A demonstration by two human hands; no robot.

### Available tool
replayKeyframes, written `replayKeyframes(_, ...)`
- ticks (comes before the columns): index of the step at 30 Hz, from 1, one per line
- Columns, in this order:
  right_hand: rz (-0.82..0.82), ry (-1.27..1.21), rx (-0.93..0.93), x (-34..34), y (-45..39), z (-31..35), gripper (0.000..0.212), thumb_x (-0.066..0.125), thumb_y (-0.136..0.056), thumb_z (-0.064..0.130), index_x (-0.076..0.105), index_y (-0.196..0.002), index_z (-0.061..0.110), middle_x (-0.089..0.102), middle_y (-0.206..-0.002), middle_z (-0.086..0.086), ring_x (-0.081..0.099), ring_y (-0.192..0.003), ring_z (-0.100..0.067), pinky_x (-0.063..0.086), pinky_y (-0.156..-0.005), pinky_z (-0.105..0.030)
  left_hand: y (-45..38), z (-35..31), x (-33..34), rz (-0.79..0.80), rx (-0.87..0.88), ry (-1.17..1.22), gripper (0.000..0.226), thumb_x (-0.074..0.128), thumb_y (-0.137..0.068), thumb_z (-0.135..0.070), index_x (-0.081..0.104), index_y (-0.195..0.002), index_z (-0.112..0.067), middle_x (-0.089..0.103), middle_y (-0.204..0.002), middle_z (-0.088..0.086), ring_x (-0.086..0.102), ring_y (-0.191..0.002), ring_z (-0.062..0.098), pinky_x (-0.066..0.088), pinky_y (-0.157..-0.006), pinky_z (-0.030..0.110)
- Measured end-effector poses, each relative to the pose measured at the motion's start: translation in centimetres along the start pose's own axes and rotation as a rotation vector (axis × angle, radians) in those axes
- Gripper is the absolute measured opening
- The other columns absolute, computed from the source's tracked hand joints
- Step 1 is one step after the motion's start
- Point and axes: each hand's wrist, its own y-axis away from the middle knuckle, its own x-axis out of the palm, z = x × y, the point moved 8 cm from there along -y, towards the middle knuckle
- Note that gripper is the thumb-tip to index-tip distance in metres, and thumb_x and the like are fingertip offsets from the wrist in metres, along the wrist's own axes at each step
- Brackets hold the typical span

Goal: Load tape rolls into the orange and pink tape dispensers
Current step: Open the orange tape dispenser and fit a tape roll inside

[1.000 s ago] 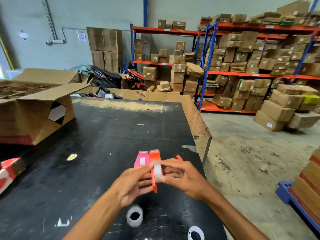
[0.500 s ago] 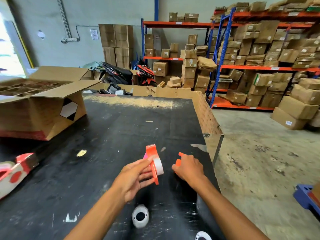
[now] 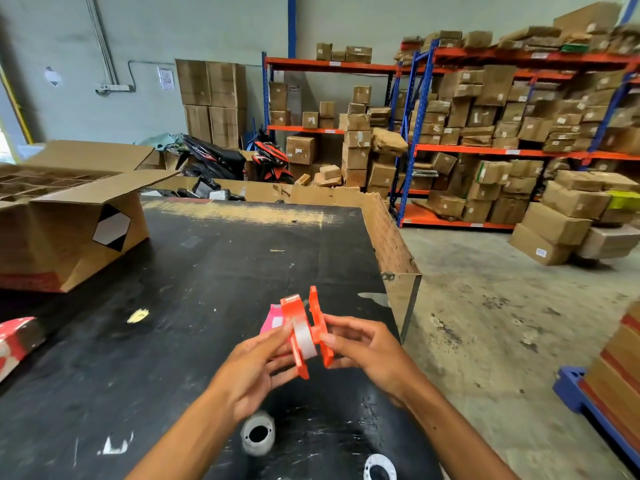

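Warehouse / stockroom, packing area.
Blue-and-orange steel racks (image 3: 450, 147) stacked with brown cartons (image 3: 356, 157); more cartons piled on the bare concrete floor (image 3: 485, 306); open divided box (image 3: 69, 216) on a worn black bench (image 3: 207, 289); parked motorbikes (image 3: 214, 161) by the grey wall (image 3: 145, 29).

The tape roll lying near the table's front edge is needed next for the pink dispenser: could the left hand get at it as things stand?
Probably not yet. The tape roll lies uncovered just below the left hand, but that hand is gripping the orange dispenser.
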Motion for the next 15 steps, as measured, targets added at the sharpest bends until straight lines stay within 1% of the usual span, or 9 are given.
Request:
replayKeyframes(3, 0.0, -0.014, -0.031, 0.4, 1.2, 0.3, 0.042, 0.073, -0.073, 0.03, 0.07, -0.113, 0.018, 0.077, -0.101, -0.002, 0.072, -0.089, -0.016, 0.059, -0.073, -0.031, 0.7, -0.3, 0.5, 0.03, 0.028, -0.013, 0.036, 0.063, -0.071, -0.035, 0.074, -0.097, -0.011, 0.076, -0.094, 0.013, 0.073, -0.083, 0.021, 0.053, -0.082, 0.038)
replayKeyframes(5, -0.023, 0.004, -0.065, 0.4, 1.7, 0.7, 0.041, 0.073, -0.072, 0.031, 0.07, -0.112, 0.021, 0.077, -0.101, -0.002, 0.072, -0.087, -0.013, 0.059, -0.074, -0.031, 1.1, -0.6, 0.7, 0.031, 0.051, -0.029, 0.039, 0.064, -0.071, -0.035, 0.073, -0.099, -0.01, 0.075, -0.096, 0.013, 0.073, -0.085, 0.022, 0.053, -0.084, 0.039)
replayKeyframes(8, -0.054, 0.022, -0.115, 0.4, 2.2, 1.4, 0.037, 0.074, -0.07, 0.031, 0.071, -0.107, 0.028, 0.077, -0.1, -0.003, 0.07, -0.083, -0.012, 0.06, -0.073, -0.032, 1.6, -1.1, 0.9, 0.028, 0.094, -0.044, 0.043, 0.065, -0.071, -0.034, 0.071, -0.105, -0.007, 0.074, -0.098, 0.015, 0.072, -0.085, 0.022, 0.054, -0.08, 0.037)
replayKeyframes(11, -0.051, 0.058, -0.169, 0.9, 2.8, 1.8, 0.029, 0.074, -0.071, 0.03, 0.073, -0.099, 0.035, 0.076, -0.098, -0.002, 0.069, -0.076, -0.014, 0.06, -0.071, -0.029, 2.1, -1.3, 1.1, 0.016, 0.129, -0.058, 0.047, 0.067, -0.069, -0.032, 0.069, -0.108, -0.007, 0.075, -0.1, 0.016, 0.072, -0.084, 0.023, 0.054, -0.081, 0.04)
replayKeyframes(13, -0.051, 0.033, -0.185, 1.1, 3.2, 1.9, 0.025, 0.073, -0.073, 0.028, 0.074, -0.097, 0.036, 0.075, -0.099, -0.002, 0.068, -0.076, -0.014, 0.059, -0.07, -0.028, 2.6, -1.5, 1.3, 0.016, 0.154, -0.058, 0.046, 0.067, -0.069, -0.031, 0.069, -0.11, -0.008, 0.076, -0.098, 0.014, 0.073, -0.082, 0.021, 0.055, -0.078, 0.039)
replayKeyframes(15, -0.051, 0.033, -0.192, 1.2, 3.5, 1.9, 0.025, 0.072, -0.075, 0.028, 0.074, -0.099, 0.034, 0.073, -0.103, -0.006, 0.067, -0.08, -0.018, 0.059, -0.072, -0.028, 3.1, -1.7, 1.5, 0.017, 0.183, -0.049, 0.045, 0.067, -0.069, -0.029, 0.068, -0.112, -0.015, 0.077, -0.097, 0.012, 0.073, -0.08, 0.02, 0.057, -0.074, 0.037)
